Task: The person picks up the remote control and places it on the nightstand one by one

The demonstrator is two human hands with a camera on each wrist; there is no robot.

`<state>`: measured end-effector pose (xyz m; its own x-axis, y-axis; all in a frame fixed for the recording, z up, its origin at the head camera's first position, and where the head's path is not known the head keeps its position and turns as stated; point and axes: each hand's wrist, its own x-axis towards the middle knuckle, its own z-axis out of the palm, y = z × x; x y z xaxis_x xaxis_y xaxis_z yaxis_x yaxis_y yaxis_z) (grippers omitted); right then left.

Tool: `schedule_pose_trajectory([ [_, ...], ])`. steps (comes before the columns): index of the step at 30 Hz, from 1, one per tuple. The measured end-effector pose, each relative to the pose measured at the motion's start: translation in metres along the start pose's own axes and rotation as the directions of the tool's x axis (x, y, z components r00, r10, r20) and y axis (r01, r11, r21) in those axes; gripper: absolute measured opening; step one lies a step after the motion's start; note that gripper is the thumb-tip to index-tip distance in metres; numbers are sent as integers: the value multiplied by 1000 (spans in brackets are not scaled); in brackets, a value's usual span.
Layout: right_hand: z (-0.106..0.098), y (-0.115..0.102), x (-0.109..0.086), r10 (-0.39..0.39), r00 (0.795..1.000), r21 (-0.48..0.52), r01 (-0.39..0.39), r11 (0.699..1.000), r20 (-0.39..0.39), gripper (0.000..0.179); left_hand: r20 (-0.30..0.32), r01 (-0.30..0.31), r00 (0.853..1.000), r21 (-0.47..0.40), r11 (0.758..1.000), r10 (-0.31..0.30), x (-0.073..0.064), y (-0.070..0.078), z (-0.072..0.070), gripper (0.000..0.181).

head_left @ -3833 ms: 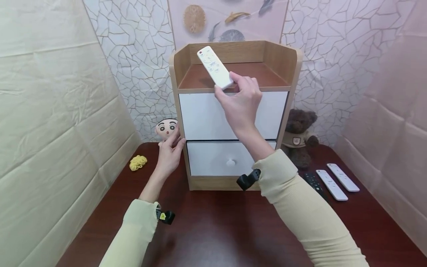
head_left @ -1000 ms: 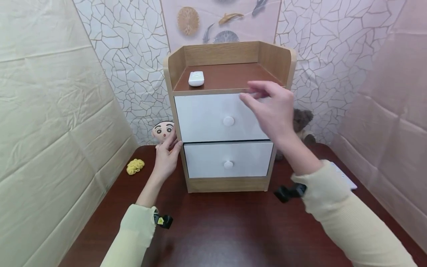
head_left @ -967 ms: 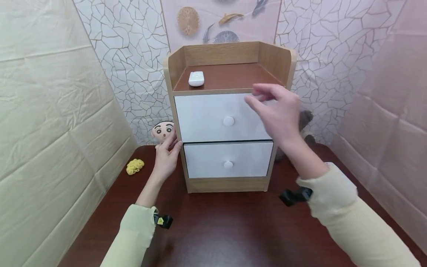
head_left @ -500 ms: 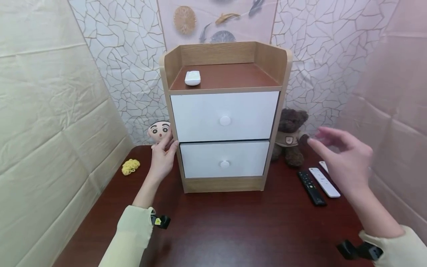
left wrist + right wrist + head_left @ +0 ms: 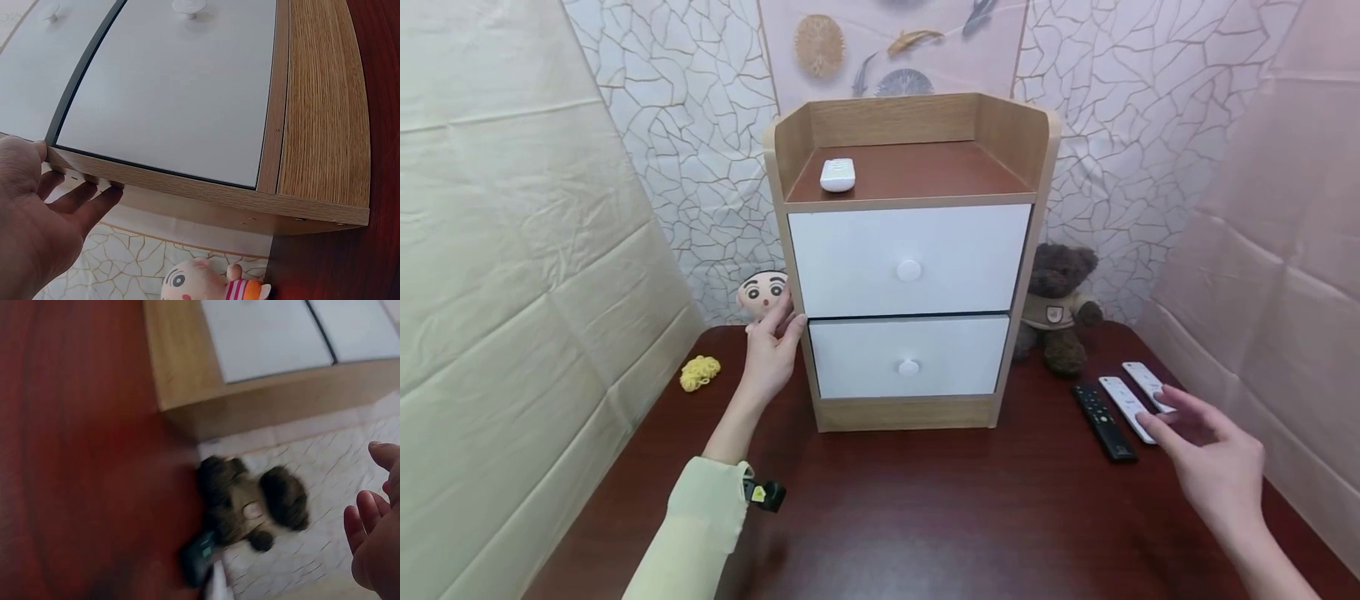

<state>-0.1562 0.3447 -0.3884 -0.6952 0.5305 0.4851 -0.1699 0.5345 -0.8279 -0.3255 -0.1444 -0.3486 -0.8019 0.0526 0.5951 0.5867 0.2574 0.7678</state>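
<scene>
My left hand [image 5: 769, 354] rests against the left edge of a small two-drawer cabinet [image 5: 906, 412]. Its thumb is at the front edge and its fingers lie along the side panel, as the left wrist view shows. A white remote control [image 5: 838, 176] lies on the cabinet's brown top shelf, toward the left. At the right, my right hand [image 5: 1221, 467] holds nothing, with thumb and fingers loosely bent and apart. Near its fingertips are two white remote controls [image 5: 1123, 404] [image 5: 1142, 379] lying beside a black remote control [image 5: 1105, 423]. The right wrist view is blurred.
A brown teddy bear [image 5: 1055, 308] sits right of the cabinet, and a doll [image 5: 762, 292] stands at its left. Yellow yarn [image 5: 700, 372] lies on the dark red table [image 5: 910, 508] at the left. Both drawers are closed. Fabric walls enclose the sides.
The right hand has let go of the white remote, which now lies on the cabinet top. That hand has moved right and down toward the other remotes. The left hand stays at the cabinet.
</scene>
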Motion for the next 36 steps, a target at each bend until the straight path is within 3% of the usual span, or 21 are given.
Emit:
schedule_pose_trajectory([
  [9,4,56,-1,184,983,7,-184,983,24,46,-6,37,999,-5,999,-37,-1,1,0,55],
  [12,4,73,-2,229,973,-50,-227,973,39,48,-7,34,999,3,999,-34,-1,1,0,55],
  [16,5,91,-2,226,972,-148,-214,965,70,59,-7,31,999,-6,999,-31,0,-1,0,55],
  [21,9,105,-4,201,975,-187,-181,966,92,61,-1,30,1000,-21,999,-30,1,1,0,54],
  [30,10,112,1,232,966,-347,-180,921,114,61,1,44,999,-34,998,-44,2,1,0,55],
  [36,14,116,2,260,959,-364,-203,909,113,61,13,49,999,-30,998,-49,2,1,-1,55],
])
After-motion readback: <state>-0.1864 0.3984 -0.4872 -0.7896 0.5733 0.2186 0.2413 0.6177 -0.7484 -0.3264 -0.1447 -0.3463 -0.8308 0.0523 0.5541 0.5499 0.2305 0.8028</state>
